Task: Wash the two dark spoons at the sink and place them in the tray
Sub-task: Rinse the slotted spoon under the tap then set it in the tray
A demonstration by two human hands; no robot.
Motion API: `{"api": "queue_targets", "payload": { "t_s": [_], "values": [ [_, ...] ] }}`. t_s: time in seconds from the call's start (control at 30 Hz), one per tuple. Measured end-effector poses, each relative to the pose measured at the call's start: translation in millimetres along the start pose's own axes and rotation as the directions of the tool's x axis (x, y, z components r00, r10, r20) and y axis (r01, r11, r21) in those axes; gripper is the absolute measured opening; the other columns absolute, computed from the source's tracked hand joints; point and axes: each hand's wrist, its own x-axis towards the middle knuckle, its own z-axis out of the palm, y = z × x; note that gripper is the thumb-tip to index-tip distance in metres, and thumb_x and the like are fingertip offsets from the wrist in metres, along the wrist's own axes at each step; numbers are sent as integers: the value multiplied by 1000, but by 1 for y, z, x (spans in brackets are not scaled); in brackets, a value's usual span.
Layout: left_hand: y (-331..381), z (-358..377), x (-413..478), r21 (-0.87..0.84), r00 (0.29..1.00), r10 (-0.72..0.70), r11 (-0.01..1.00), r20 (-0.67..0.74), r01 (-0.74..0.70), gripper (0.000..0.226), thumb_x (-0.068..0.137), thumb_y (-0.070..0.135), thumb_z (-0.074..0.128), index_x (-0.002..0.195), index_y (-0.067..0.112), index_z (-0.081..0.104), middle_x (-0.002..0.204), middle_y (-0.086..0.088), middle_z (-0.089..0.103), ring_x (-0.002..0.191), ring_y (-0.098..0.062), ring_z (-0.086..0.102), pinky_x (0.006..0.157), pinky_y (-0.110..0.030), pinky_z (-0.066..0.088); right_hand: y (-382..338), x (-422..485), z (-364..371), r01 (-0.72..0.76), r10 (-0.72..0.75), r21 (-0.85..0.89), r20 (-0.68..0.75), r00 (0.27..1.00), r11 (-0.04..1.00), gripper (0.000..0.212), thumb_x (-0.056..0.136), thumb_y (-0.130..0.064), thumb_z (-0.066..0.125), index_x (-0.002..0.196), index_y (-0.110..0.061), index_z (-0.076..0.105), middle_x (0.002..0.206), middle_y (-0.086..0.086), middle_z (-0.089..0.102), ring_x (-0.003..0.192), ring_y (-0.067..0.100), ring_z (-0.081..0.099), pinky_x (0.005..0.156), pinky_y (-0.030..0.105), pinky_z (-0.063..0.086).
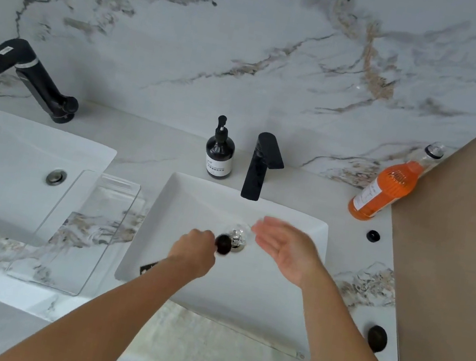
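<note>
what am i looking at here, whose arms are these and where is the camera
This is a single view from a camera worn on a person's head, looking down at their own bare arms; there is no robot. They stand at a white sink with a black faucet behind it. The left hand is closed on a dark spoon, held over the drain. The right hand is open and holds nothing. On the marble counter stand a dark soap pump bottle and an orange bottle. A clear tray lies to the left, with no spoon in it. The dark round object near the right edge is too unclear to name.
</note>
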Motion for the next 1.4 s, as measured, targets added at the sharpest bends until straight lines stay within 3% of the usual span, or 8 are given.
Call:
{"api": "queue_targets", "payload": {
  "t_s": [0.1,0.2,0.37,0.63,1.0,1.13,1.33,1.4],
  "values": [
    [7,-2,6,-561,990,-85,816,115,135,25,97,15,49,95,10,74,84,-12,68,63,-26,59,55,-30,45,20,-2,13,-52,26,-390,-73,997,919,28,92,-11,62,116,3,67,113,21,71,106,35,68,95,39,54],
    [11,-12,7,-847,961,6,473,276,241,23,98,11,52,91,2,72,66,-5,57,41,-11,38,39,-20,31,12,-9,22,65,-55,-126,83,995,990,20,93,-15,63,106,-8,75,106,14,77,96,28,76,89,36,59],
    [2,-25,2,-929,950,100,261,294,260,22,102,13,51,91,2,67,67,-6,58,49,-13,43,43,-21,38,-8,-10,37,137,-144,54,178,973,989,24,94,-11,63,113,-1,73,112,20,75,103,35,73,89,37,59],
    [-32,-41,-4,-958,970,76,191,231,213,22,99,15,58,98,0,73,74,-7,64,63,-18,63,70,-36,62,-23,-6,75,112,-135,113,230,964,987,25,93,-11,66,116,-2,70,114,21,74,102,36,73,81,35,60],
    [-86,-65,-28,-993,994,108,108,-32,-43,20,95,5,61,85,13,77,85,-11,74,81,-25,69,87,-43,60,-50,-25,143,294,-305,88,367,879,952,36,73,-19,80,108,-12,78,100,15,78,86,27,74,77,32,58],
    [-90,-77,-26,-969,989,52,199,-140,-148,39,90,-3,65,69,27,77,81,-2,78,82,-18,72,94,-40,56,-59,-34,156,411,-402,61,377,834,910,33,74,-21,79,107,-21,79,108,10,78,92,25,74,79,32,58],
    [-91,-86,-17,-934,970,75,264,-230,-242,32,89,2,68,78,29,80,90,-11,78,90,-26,74,95,-45,56,-66,-41,157,493,-476,39,337,812,869,38,74,-28,82,111,-22,77,112,9,77,100,25,72,80,31,57],
    [-92,-83,-17,-841,937,80,421,-339,-340,23,89,8,69,84,27,80,87,-9,79,84,-29,75,85,-39,59,-64,-41,155,487,-469,28,322,823,873,34,76,-25,81,110,-24,78,110,7,78,100,24,72,79,29,57]
  ]
}}
